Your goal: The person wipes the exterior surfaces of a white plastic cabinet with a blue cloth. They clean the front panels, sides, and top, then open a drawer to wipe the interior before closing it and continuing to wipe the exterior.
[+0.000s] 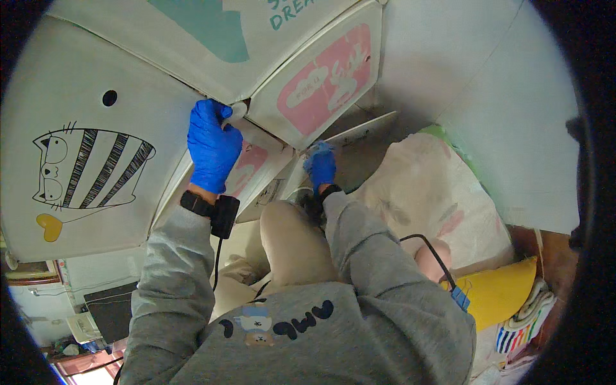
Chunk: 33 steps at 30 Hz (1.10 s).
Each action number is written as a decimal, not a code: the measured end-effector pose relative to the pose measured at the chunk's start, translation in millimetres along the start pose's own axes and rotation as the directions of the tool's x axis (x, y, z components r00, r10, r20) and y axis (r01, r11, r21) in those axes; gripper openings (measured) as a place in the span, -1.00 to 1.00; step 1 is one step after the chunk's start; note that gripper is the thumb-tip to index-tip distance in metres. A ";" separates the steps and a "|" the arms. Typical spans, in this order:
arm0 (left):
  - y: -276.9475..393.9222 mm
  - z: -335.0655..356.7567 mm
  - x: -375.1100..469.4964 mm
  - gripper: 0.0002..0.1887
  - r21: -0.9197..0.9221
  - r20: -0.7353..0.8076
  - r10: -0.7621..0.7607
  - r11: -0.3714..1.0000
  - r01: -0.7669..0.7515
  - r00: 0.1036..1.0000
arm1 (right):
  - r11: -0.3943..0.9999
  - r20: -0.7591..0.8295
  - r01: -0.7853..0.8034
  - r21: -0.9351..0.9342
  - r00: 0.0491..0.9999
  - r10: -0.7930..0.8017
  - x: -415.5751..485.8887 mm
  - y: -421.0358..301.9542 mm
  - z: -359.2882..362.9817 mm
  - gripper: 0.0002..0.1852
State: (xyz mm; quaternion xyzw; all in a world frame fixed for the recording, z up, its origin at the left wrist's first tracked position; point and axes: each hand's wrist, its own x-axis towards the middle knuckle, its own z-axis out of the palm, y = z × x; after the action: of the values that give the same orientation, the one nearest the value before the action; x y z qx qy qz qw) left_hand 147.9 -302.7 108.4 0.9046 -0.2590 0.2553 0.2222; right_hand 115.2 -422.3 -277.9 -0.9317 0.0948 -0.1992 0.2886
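White panels with printed pictures stand before me, among them a cat panel [96, 159] at the left and one with a pink print [332, 77] at the upper middle. My left hand [214, 144], in a blue glove, is at the corner where the panels meet; its thumb and fingers are bent beside a small whitish round piece [238, 111], and whether they grip it is unclear. Lower and to the right, my right hand [321, 166], also blue-gloved, is at the lower corner of the pink-print panel. Its fingers are blurred, and what they hold cannot be told.
A pale printed cloth [428, 197] drapes at the right beside a whitish wall [519, 120]. Lower right are a yellow object [500, 288] and folded textiles [527, 313]. A black cable [219, 264] hangs from my left wrist. A dark screen-like panel [113, 310] stands lower left.
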 end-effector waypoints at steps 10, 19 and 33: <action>0.6 0.9 -0.8 -0.73 0.006 -0.005 -0.003 1.000 0.003 1.000 | 0.943 0.170 0.007 0.333 0.983 -0.067 51.8 29.4 14.3 -0.70; 3.1 1.1 -0.5 -0.72 -0.006 0.004 -0.044 0.999 0.044 0.999 | 0.977 0.276 0.196 -0.084 0.947 -0.167 57.7 20.9 -15.2 -0.73; 1.0 -2.0 -2.4 -0.70 -0.019 0.024 -0.005 1.000 0.005 1.000 | 0.980 0.242 -0.190 -0.058 0.950 0.199 73.1 12.0 -58.8 -0.75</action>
State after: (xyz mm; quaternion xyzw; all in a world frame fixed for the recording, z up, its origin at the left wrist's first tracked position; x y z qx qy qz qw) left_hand 144.8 -301.5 108.8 0.9061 -0.2618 0.2413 0.2284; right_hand 155.4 -482.7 -217.4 -0.9401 0.1530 -0.0508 0.3004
